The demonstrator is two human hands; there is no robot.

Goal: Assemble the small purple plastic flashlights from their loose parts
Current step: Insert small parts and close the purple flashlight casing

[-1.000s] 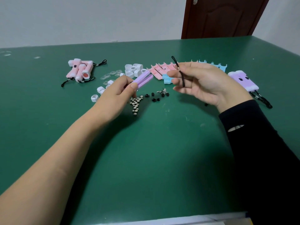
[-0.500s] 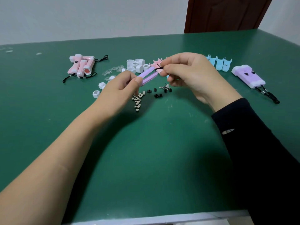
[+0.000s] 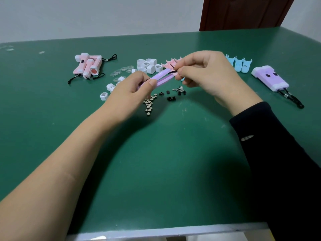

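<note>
The left hand [image 3: 132, 91] is up over the middle of the green table [image 3: 156, 171]. It grips two purple shells [image 3: 162, 77] by their near ends, thumb on top and fingers curled under. The shells lie side by side, off the table, pointing toward one o'clock. The right hand [image 3: 208, 73] meets them at their far tips. Its thumb and forefinger pinch a black cord [image 3: 172, 72] against the tip of the farther shell, and its other fingers are curled in. Whether the cord is threaded into the shell cannot be told. The right arm wears a black sleeve [image 3: 278, 153].

Directions below are taken from the hands.
- **Ten o'clock:** a pile of pink flashlights [image 3: 88, 66] lies well apart.
- **Eleven o'clock:** clear lenses [image 3: 121, 72] are scattered.
- **Twelve o'clock:** white caps [image 3: 147, 66] sit just behind the shells. A few more lie at nine, near the left hand. Pink shells [image 3: 169, 64] also show here, partly hidden by the right fingers.
- **Two o'clock:** blue shells [image 3: 240, 64] stand in a row just beside the right hand.
- **Three o'clock:** two purple flashlights [image 3: 270, 78] lie side by side, well apart, with cords trailing toward five.
- **Six o'clock:** a cluster of button cells [image 3: 149, 105] lies below the hands. Black switches [image 3: 171, 97] are at its three o'clock, and small metal contacts [image 3: 178, 89] are near those.
- **One o'clock:** a brown door [image 3: 243, 13] stands beyond the table.
</note>
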